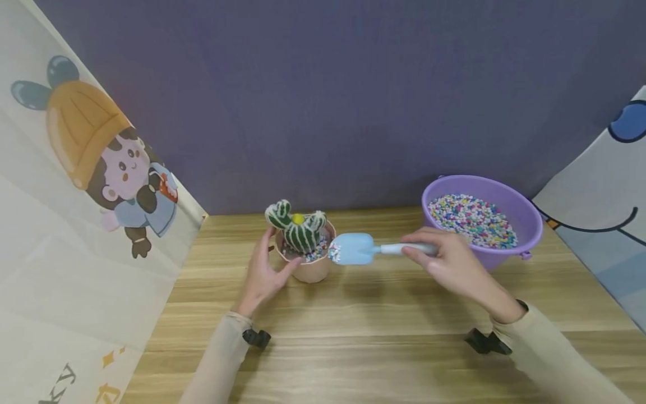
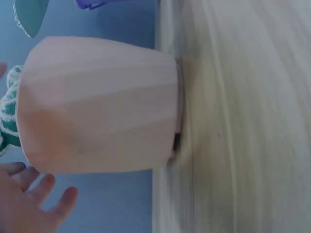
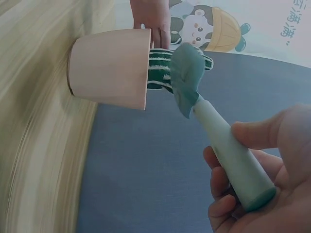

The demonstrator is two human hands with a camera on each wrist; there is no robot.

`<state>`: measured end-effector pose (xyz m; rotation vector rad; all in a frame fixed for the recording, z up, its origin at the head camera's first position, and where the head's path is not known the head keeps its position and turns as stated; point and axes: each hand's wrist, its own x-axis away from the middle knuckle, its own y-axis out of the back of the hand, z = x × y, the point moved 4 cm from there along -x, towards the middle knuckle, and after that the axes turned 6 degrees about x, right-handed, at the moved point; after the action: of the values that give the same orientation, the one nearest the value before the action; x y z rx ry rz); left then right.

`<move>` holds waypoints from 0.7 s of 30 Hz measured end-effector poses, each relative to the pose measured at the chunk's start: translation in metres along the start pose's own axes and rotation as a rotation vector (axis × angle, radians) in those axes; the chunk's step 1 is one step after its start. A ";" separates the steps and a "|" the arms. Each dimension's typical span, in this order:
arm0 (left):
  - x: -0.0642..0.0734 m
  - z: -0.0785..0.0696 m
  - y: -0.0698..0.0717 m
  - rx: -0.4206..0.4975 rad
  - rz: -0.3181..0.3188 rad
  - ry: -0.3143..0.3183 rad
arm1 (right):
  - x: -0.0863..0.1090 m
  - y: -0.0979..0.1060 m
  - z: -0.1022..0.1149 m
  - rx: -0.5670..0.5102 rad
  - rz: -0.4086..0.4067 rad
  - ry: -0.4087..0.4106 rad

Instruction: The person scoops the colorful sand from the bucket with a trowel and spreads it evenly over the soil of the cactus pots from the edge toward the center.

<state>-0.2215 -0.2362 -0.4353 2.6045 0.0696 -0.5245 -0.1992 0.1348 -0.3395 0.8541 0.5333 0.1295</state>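
Observation:
A light-blue toy shovel [image 1: 355, 248] has its white handle gripped in my right hand [image 1: 449, 258]. Small white and coloured beads lie at its tip, which is beside the rim of a pale pink pot [image 1: 310, 272]. In the pot stands a green crocheted cactus [image 1: 303, 237] with white stripes and a yellow top, with coloured beads around its base. My left hand [image 1: 264, 275] is around the pot's left side at the rim, thumb in front; its fingers [image 2: 63, 204] look spread and loose in the left wrist view. Whether they touch the pot is hard to tell.
On the right stands a purple bucket [image 1: 530, 224], partly filled with coloured beads [image 1: 471, 219], just behind my right hand. The wooden tabletop [image 1: 373, 336] meets a dark blue back panel [image 1: 323, 112]. Printed cartoon panels stand at both sides.

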 end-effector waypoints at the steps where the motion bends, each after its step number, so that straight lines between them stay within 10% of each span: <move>1: -0.001 0.001 0.000 0.000 0.022 -0.004 | -0.001 -0.001 0.000 0.001 0.010 -0.007; 7: -0.002 0.006 -0.005 -0.007 0.085 -0.071 | -0.007 -0.008 -0.001 0.004 0.041 -0.036; 21: -0.001 0.004 -0.008 -0.110 0.073 0.047 | -0.027 -0.022 0.009 0.051 0.082 0.001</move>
<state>-0.2252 -0.2309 -0.4419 2.5020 0.0185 -0.4223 -0.2207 0.1056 -0.3402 0.9257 0.5044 0.1923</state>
